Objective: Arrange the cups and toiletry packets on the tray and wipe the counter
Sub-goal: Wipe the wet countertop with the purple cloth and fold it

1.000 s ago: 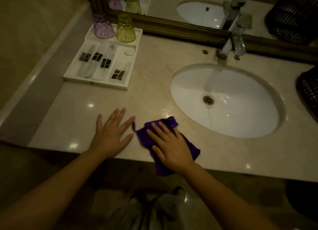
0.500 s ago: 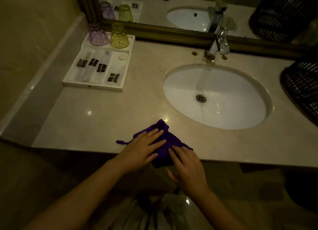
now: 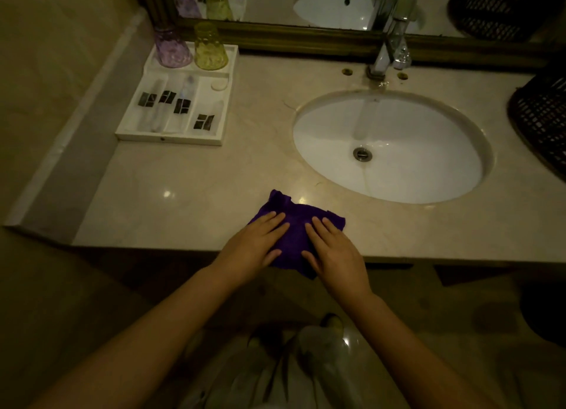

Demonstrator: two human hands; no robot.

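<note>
A purple cloth (image 3: 295,224) lies on the beige counter (image 3: 183,191) at its front edge, one corner hanging over. My left hand (image 3: 254,246) and my right hand (image 3: 333,252) both press flat on it, side by side, fingers stretched forward and thumbs at the cloth's near edge. At the back left stands a white tray (image 3: 168,139). A purple cup (image 3: 171,48) and a yellow-green cup (image 3: 210,48) stand upside down in its rear section. Several toiletry packets (image 3: 182,105) with dark labels lie in its front compartments.
A white oval sink (image 3: 392,169) is set in the counter to the right, with a chrome faucet (image 3: 387,50) behind it. A dark woven basket (image 3: 542,111) sits at the far right. A framed mirror (image 3: 306,38) runs along the back. A wall bounds the left side.
My left hand has moved from the bare counter onto the cloth. My right hand has slid to the cloth's right side, and the cloth is now bunched into a smaller shape between both hands.
</note>
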